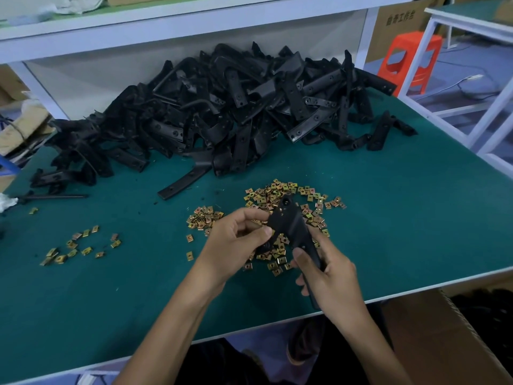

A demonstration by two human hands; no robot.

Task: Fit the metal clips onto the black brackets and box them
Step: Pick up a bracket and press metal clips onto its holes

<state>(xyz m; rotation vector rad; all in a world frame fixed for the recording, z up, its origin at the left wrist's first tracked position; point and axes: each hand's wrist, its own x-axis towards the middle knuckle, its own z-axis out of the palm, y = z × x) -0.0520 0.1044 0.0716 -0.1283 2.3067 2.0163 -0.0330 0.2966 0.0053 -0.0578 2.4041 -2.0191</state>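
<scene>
Both hands hold one black bracket (288, 220) above the green table (402, 218). My right hand (330, 279) grips its lower end, thumb on top. My left hand (236, 240) pinches the bracket's left side near its upper end; whether a clip sits under the fingers is hidden. Gold metal clips (280, 195) lie scattered under and around the hands. A second small group of clips (77, 245) lies at the left. A large pile of black brackets (222, 112) fills the back of the table.
An open cardboard box (449, 337) with dark parts inside stands below the table's front right edge. A shelf frame (194, 26) rises behind the pile. An orange stool (410, 62) and a white table frame (494, 101) are at the right.
</scene>
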